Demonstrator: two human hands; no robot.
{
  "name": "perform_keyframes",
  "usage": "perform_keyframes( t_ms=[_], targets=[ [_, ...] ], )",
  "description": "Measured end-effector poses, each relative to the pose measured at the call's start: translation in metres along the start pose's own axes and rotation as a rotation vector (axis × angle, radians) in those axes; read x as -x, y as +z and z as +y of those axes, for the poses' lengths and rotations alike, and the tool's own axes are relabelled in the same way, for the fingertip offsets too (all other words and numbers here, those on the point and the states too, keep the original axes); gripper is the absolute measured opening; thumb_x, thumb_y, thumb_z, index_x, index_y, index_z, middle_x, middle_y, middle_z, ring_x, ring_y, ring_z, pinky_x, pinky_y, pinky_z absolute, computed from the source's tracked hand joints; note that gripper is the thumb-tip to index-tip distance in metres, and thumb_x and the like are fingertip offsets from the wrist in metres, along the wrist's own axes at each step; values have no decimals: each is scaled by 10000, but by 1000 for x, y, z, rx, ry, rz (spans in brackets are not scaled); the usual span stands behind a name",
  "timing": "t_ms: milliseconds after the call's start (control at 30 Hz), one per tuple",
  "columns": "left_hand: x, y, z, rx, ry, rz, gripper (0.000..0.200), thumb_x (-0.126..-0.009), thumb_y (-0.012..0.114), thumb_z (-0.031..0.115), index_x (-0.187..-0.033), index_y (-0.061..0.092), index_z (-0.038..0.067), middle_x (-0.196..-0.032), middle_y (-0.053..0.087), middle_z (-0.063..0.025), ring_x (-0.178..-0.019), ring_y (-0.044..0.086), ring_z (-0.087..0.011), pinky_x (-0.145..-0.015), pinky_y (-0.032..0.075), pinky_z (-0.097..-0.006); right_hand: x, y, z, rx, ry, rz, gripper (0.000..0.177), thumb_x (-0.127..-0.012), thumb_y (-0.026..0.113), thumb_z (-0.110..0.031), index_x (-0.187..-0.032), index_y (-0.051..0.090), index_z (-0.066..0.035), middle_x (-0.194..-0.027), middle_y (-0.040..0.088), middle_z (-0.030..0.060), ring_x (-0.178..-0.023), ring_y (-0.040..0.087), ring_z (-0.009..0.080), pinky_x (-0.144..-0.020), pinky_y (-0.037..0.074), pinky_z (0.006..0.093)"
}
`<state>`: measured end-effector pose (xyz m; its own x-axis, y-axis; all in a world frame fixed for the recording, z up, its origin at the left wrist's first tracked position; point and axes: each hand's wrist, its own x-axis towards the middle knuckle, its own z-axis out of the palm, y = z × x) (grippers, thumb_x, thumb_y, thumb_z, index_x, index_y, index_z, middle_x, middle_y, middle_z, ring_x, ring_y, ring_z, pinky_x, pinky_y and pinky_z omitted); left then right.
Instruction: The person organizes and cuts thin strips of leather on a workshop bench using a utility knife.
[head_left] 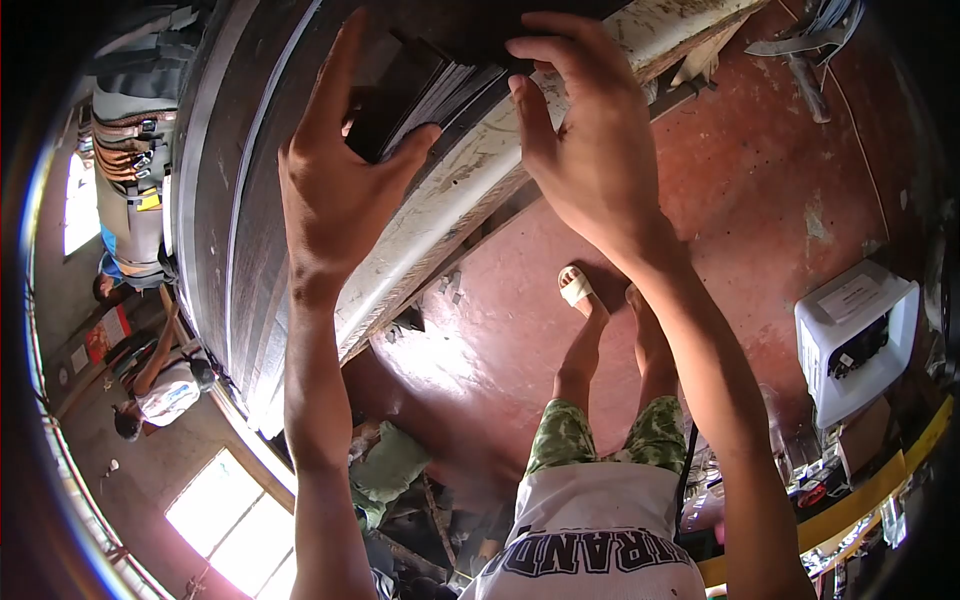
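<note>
My left hand [345, 195] is raised over a dark work surface, thumb and fingers spread, with nothing in it. My right hand [600, 130] hovers across from it, fingers curved and apart from the thumb, also holding nothing. Between and beyond the two hands lies a stack of thin dark strips [450, 95]; its far end fades into shadow. Long dark sheets or strips [255, 190] run along the surface to the left of my left hand. Below both hands passes the pale, scuffed edge [425, 235] of the bench.
A hammer [808, 88] lies on the red floor [760, 200] at upper right. At right stands a white plastic bin [815, 375] with dark items inside. Green cloth [390, 465] sits at lower left. Another person [175, 390] is at far left, near stacked belts or straps [125, 150].
</note>
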<state>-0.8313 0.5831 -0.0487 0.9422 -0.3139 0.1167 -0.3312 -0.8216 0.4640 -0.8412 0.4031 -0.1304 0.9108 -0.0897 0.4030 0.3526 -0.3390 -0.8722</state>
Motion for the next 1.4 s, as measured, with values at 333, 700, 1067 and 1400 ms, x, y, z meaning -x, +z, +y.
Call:
perform_keyframes(
  t_ms=[333,700,1067,1400],
  targets=[
    [1,5,0,53,-86,-8,895,-789,830,50,-1549,362,111,-1103,729,-142,-994,705,-193,-831,568,-315,2,8,-1,127,-73,89,222,-796,665,58,-1013,622,36,-1207,560,185,-956,607,324,-866,506,421],
    [0,11,-5,22,0,60,871,-781,824,39,-1534,393,115,-1053,737,-125,-956,710,-191,-819,570,-315,0,7,0,133,-26,22,223,-815,625,76,-1036,613,59,-1212,563,223,-978,618,337,-895,509,427],
    [1,16,1,-65,-79,44,895,-735,846,44,-1518,437,191,-919,735,-72,-816,701,-160,-722,562,-317,-3,9,0,117,33,0,182,-821,576,100,-993,626,66,-1212,577,240,-1021,621,360,-918,508,427],
    [-1,8,-3,7,-45,17,838,-766,773,7,-1508,429,191,-948,718,-89,-791,685,-156,-699,553,-307,-7,4,-11,5,142,10,212,-830,533,126,-994,638,43,-1216,610,195,-1090,617,358,-941,503,415]
  ],
)
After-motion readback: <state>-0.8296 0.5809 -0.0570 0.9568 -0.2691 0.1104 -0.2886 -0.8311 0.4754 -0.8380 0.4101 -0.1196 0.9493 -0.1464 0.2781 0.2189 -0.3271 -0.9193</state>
